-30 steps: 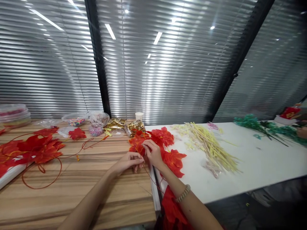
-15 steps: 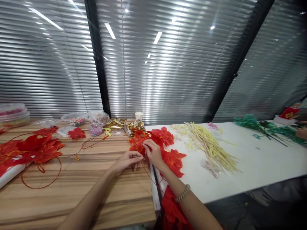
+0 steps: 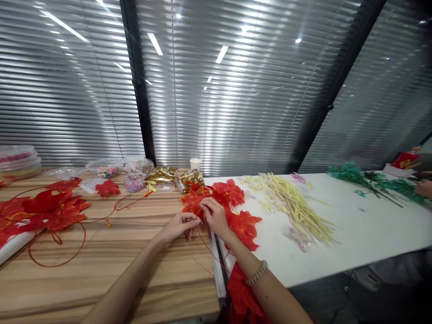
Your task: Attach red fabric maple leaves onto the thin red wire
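My left hand [image 3: 178, 227] is closed in a pinch above the wooden tabletop, its thumb and fingertips at a thin red cord [image 3: 206, 244]. Right beside it, my right hand [image 3: 216, 218] pinches the lower edge of a red artificial maple leaf [image 3: 191, 202]; the exact grip point is partly hidden by the fingers. More red maple leaves [image 3: 243, 227] lie against and behind this hand on the white table. Below the right forearm, another red leaf [image 3: 241, 290] hangs at the table's edge. The cord runs down from the fingertips toward it.
A pile of red leaves with looped cord [image 3: 60, 209] lies at left. Gold packets [image 3: 189, 181], a paper cup [image 3: 195, 164] and bagged beads [image 3: 134, 182] stand at the back. Yellow stems [image 3: 297, 207] and green foliage [image 3: 351, 175] lie right, near another person's hand [image 3: 424, 188].
Both of my hands stay almost still at the leaf and cord, with only slight finger movement. At the far right, the other person's hand has shifted a little.
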A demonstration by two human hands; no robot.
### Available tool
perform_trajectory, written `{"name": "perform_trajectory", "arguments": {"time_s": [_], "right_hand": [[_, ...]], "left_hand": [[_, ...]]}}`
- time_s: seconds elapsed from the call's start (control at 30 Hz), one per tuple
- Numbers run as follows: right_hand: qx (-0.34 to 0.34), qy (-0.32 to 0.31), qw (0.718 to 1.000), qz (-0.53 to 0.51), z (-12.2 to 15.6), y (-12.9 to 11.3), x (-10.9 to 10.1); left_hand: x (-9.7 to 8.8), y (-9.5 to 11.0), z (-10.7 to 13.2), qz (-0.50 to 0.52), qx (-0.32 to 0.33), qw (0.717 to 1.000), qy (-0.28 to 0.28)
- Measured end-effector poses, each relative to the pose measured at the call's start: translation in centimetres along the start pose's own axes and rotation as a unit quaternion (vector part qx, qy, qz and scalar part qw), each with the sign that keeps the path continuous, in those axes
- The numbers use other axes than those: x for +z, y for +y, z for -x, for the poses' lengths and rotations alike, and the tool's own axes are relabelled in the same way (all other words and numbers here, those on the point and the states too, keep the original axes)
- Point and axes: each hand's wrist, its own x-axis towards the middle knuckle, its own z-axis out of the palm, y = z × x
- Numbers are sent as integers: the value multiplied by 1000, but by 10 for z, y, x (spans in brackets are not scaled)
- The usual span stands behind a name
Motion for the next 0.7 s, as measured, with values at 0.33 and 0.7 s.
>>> {"name": "perform_trajectory", "arguments": {"time_s": [0.33, 0.7], "right_hand": [[3, -8, 1000, -2, 0, -1, 0], [3, -14, 1000, -1, 0, -2, 1]], "left_hand": [[1, 2, -1, -9, -9, 1000, 3], [3, 2, -1, -11, -9, 1000, -2]]}}
